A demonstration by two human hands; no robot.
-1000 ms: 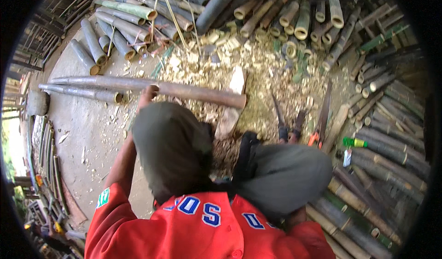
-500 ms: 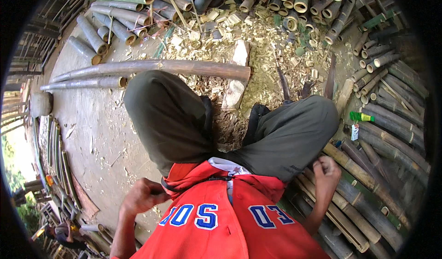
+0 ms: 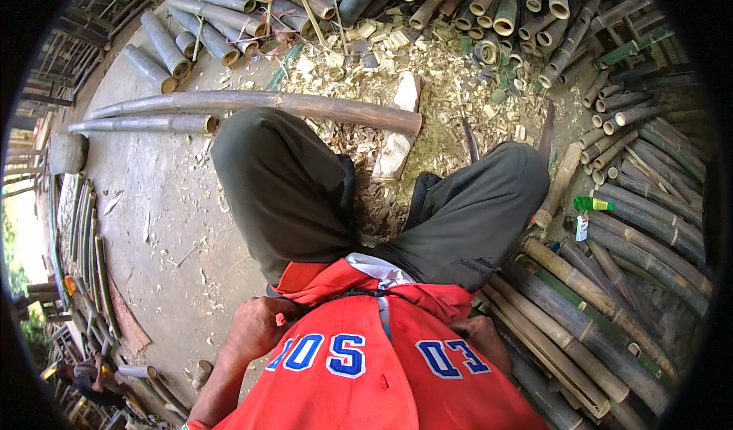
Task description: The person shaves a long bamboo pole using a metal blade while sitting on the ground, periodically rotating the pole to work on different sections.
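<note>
Left hand (image 3: 256, 329) was curled closed against the red shirt (image 3: 366, 369) hem at the hip. Right hand (image 3: 479, 340) rested beside the bamboo poles (image 3: 580, 308); its grip could not be determined.

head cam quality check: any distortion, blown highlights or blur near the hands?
Head view: strong fisheye, the long bamboo pole bows and a black rim cuts the corners. Far left edge beyond the floor is blown out to white. Daylight is even, shadows soft under the knees. Left hand and right hand at the red shirt look reasonably sharp.
</note>
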